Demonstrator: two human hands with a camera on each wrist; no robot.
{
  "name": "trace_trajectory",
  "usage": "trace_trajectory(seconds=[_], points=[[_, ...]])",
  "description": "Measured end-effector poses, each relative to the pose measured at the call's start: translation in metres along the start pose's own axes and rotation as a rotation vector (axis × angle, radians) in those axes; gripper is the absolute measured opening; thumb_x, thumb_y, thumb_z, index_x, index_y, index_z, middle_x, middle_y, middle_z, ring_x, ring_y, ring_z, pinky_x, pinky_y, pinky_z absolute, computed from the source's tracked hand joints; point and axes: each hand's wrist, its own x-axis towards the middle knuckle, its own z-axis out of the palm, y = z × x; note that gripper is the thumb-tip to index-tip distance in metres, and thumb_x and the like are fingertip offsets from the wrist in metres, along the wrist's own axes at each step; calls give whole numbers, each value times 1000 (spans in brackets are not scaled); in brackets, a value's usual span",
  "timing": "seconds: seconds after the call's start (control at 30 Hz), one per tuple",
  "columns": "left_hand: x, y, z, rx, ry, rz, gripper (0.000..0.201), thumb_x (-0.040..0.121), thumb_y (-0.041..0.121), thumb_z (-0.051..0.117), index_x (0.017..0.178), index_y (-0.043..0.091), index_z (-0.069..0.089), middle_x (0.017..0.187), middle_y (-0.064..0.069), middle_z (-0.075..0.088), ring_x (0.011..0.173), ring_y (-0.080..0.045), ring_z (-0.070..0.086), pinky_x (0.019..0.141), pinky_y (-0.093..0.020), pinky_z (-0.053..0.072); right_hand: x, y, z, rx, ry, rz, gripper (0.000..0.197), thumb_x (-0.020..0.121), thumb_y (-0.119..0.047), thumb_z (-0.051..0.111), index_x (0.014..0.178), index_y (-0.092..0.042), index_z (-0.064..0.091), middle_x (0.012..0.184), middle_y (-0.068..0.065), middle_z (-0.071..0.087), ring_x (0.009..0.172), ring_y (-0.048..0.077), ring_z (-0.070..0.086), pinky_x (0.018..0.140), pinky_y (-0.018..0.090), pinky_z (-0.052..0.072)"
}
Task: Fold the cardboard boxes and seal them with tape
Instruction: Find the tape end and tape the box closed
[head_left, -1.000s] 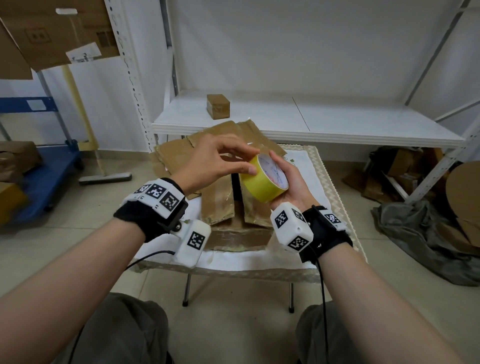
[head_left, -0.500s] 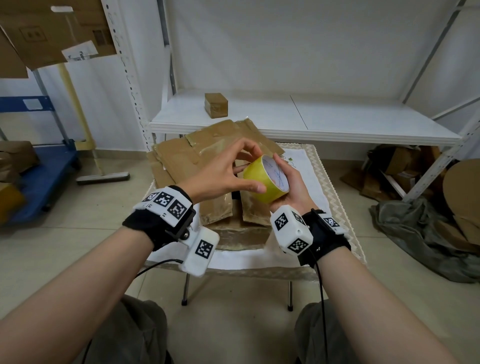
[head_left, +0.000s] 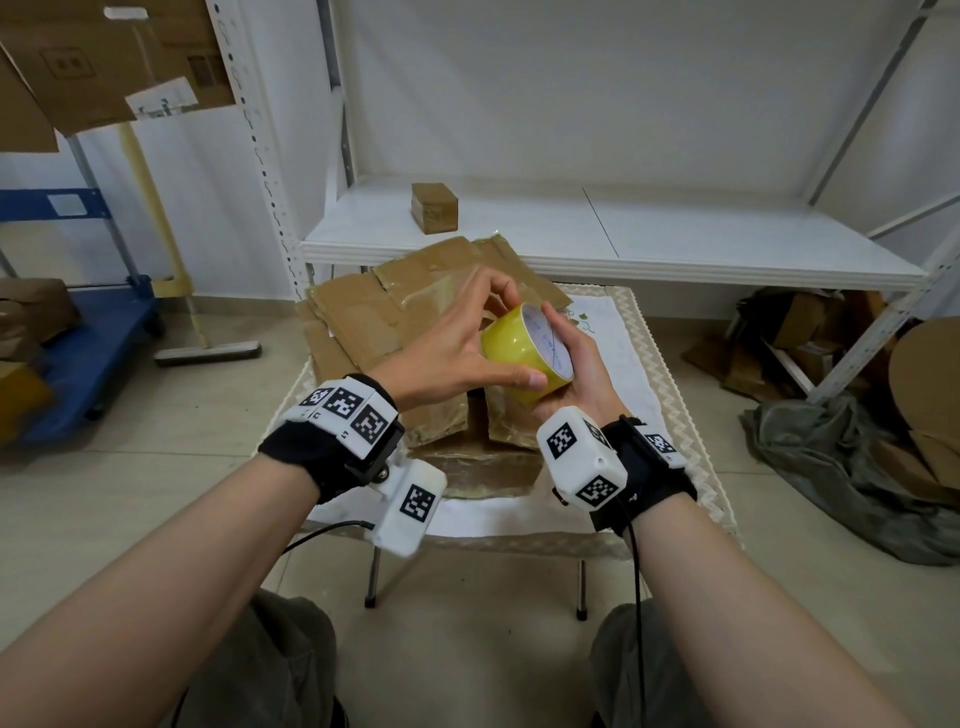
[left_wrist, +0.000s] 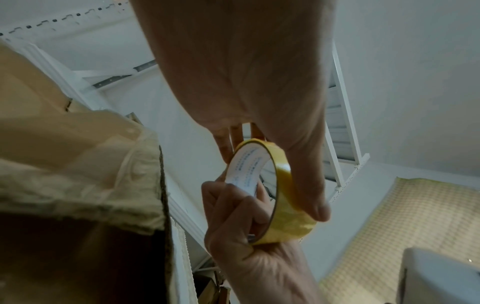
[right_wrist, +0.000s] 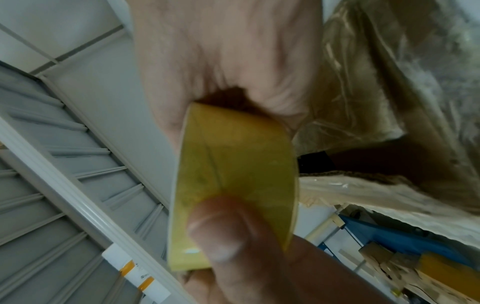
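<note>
A yellow tape roll (head_left: 522, 358) is held up in both hands above the flattened cardboard boxes (head_left: 374, 322) on the small table. My left hand (head_left: 498, 332) pinches the roll's outer band, with the thumb (head_left: 531, 382) on the near side and the fingers over the far top. My right hand (head_left: 574, 364) grips the roll from the right, its fingers hooked into the white core (left_wrist: 246, 170). In the right wrist view the yellow band (right_wrist: 233, 164) fills the middle under the left thumb (right_wrist: 221, 230). A small folded brown box (head_left: 435, 207) stands on the shelf.
The small table (head_left: 670, 395) has a white cloth and stands against a white metal shelf (head_left: 649, 244). A blue cart (head_left: 83, 353) and a floor squeegee (head_left: 208, 354) are at the left. Scrap cardboard and a grey cloth (head_left: 831, 457) lie at the right.
Both hands have lifted the roll slightly up and away. My left hand has shifted round the roll: its thumb has slid to the near lower edge and its fingers have moved to the far top.
</note>
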Motion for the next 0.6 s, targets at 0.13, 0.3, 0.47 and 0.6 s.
trace_trajectory(seconds=[0.13,0.3,0.47,0.6], points=[[-2,-2,1,-2,16,6,62,70,48,82,105,20,39,115,-1,43,109,-20,48,95,-49,50,2,5,-1,37,-10,-26,49,101,-41,51,87,-3,79,90,16,69,82,27,70,75,36,60],[-5,0,1,-136,56,-53,63,68,44,82,110,18,43,123,1,49,120,-11,50,97,-29,51,1,2,1,30,-8,-25,53,102,-41,50,83,-2,80,86,17,71,76,28,72,70,36,61],[1,3,-17,-93,154,-29,26,94,26,67,114,11,71,113,0,71,108,-15,66,98,-44,53,-4,-2,-6,-72,-46,-38,51,105,-41,43,98,-9,81,97,11,75,87,22,73,79,33,59],[7,11,-30,-23,153,-59,16,84,11,76,100,7,78,96,-3,77,92,-15,73,91,-38,58,-3,-3,-6,-100,4,3,50,103,-42,46,94,-8,82,93,10,75,81,22,74,72,32,61]])
